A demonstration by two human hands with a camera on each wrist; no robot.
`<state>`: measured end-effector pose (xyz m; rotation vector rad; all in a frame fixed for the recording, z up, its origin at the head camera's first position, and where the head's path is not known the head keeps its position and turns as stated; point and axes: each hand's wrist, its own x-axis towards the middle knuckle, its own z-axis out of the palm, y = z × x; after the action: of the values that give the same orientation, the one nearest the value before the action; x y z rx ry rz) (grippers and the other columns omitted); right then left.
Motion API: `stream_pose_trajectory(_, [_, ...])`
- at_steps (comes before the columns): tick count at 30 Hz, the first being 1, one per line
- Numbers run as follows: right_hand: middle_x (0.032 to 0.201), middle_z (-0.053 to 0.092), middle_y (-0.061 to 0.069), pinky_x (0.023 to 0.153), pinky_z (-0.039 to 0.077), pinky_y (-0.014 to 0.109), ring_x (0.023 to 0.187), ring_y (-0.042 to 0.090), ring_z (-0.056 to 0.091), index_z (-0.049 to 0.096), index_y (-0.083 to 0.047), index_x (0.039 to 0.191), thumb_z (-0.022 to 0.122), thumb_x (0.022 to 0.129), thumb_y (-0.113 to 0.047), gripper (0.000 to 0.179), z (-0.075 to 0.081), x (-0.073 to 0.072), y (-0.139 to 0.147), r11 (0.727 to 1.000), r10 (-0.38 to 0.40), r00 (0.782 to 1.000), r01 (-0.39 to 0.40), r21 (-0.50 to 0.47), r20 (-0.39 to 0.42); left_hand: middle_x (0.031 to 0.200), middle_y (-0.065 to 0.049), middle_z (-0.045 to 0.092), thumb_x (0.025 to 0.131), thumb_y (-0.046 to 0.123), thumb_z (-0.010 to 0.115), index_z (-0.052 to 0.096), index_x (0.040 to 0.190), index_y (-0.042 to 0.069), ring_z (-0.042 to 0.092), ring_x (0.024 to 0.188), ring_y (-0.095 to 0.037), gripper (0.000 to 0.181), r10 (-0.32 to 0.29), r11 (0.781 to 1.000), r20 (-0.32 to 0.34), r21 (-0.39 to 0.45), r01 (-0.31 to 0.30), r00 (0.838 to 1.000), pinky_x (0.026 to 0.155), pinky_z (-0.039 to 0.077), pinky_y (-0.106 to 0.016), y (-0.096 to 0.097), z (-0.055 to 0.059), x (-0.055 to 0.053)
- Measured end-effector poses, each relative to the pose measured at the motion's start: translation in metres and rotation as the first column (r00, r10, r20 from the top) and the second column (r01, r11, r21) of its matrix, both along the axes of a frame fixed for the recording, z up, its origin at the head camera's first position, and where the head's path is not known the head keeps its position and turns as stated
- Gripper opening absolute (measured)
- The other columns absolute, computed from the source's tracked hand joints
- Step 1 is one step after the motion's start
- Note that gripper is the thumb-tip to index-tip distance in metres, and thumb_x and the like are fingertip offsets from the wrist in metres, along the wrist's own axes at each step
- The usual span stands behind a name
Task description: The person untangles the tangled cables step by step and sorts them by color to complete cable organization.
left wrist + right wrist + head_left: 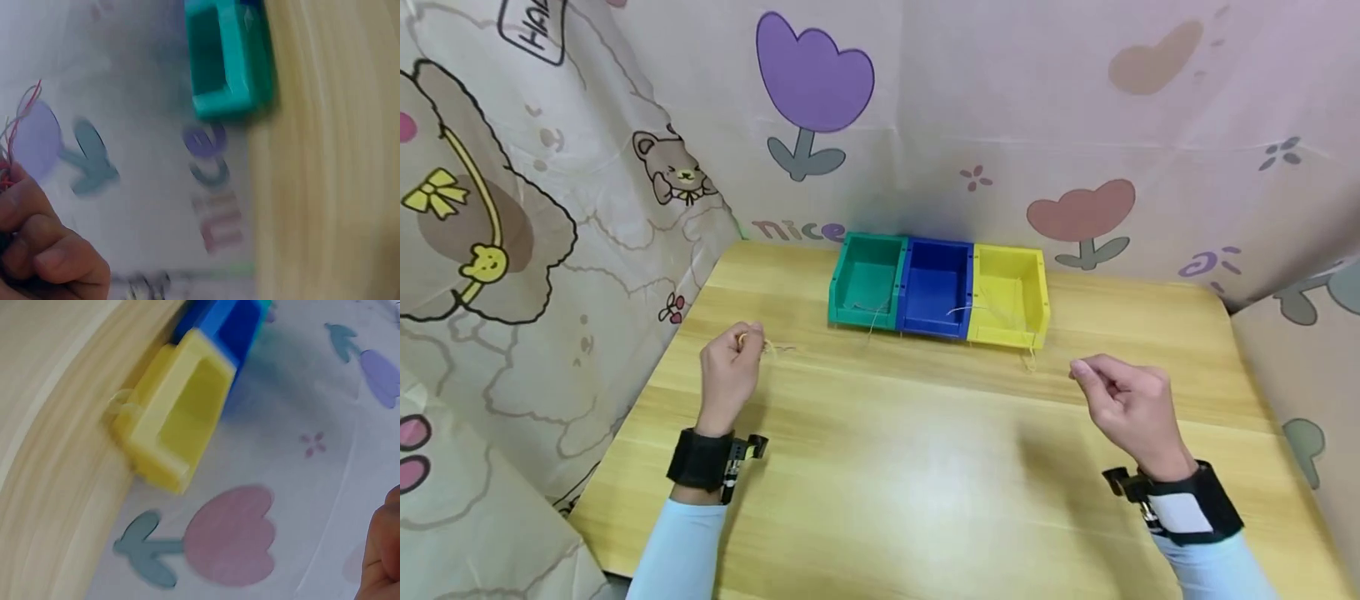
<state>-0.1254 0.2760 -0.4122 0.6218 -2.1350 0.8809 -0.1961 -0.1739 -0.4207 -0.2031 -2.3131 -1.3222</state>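
My left hand (730, 367) is raised over the left part of the table, its curled fingers gripping a small bunch of thin wires (769, 346). Red and grey strands of the bunch (24, 115) stick up from the fingers in the left wrist view; a yellow one shows in the head view. Over the right part of the table, my right hand (1123, 400) has curled fingers with the thumb against the index finger, and no object shows in it. Only part of the right hand (382, 547) enters the right wrist view, at the lower right edge.
Green (867, 313), blue (934, 323) and yellow (1036, 321) open bins stand side by side at the table's (895, 467) back. Thin wires hang over the green and yellow fronts; a pale wire (962, 309) crosses between blue and yellow. A printed curtain (925, 100) hangs behind.
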Motion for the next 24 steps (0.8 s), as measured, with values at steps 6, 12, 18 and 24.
stream_pose_trajectory(6, [0.049, 0.050, -0.005, 0.034, 0.028, 0.016, 0.039, -0.001, 0.033, 0.066, -0.002, 0.069, 0.065, 0.073, 0.008, 0.011, 0.004, -0.012, -0.023, 1.000, -0.018, 1.000, 0.018, -0.021, -0.004, 0.046, -0.001, 0.024, 0.097, 0.011, 0.046, 0.047, 0.061, 0.006, 0.017, 0.037, -0.014, 0.036, -0.132, 0.991, -0.035, 0.024, 0.133, 0.991, 0.041, 0.015, -0.025, 0.028, 0.021, 0.014])
stream_pose_trajectory(12, [0.048, 0.044, -0.010, 0.036, 0.031, 0.020, 0.039, 0.003, 0.033, 0.066, -0.004, 0.069, 0.067, 0.076, 0.001, 0.010, 0.011, -0.035, -0.042, 0.998, -0.063, 0.998, 0.062, -0.010, -0.028, 0.046, -0.002, 0.024, 0.098, 0.013, 0.046, 0.044, 0.061, 0.007, 0.017, 0.037, -0.016, 0.038, -0.144, 0.988, -0.040, 0.058, 0.146, 0.989, 0.040, 0.015, -0.026, 0.029, 0.022, 0.021])
stream_pose_trajectory(18, [0.046, 0.035, -0.006, 0.036, 0.030, 0.029, 0.037, 0.008, 0.032, 0.067, -0.003, 0.073, 0.065, 0.084, -0.010, 0.014, 0.022, -0.070, -0.071, 0.995, -0.092, 0.995, 0.091, 0.050, 0.027, 0.045, 0.000, 0.024, 0.097, 0.012, 0.047, 0.048, 0.062, 0.005, 0.018, 0.037, -0.016, 0.036, -0.183, 0.980, -0.031, 0.079, 0.184, 0.983, 0.040, 0.017, -0.026, 0.036, 0.022, 0.029])
stream_pose_trajectory(24, [0.048, 0.045, 0.000, 0.035, 0.031, 0.032, 0.039, 0.011, 0.038, 0.068, -0.003, 0.079, 0.059, 0.091, -0.024, 0.026, 0.030, -0.107, -0.105, 0.985, -0.115, 0.985, 0.097, 0.140, 0.129, 0.045, 0.003, 0.025, 0.096, 0.011, 0.049, 0.053, 0.066, 0.006, 0.018, 0.037, -0.014, 0.031, -0.251, 0.962, -0.018, 0.109, 0.251, 0.968, 0.039, 0.017, -0.024, 0.047, 0.019, 0.039])
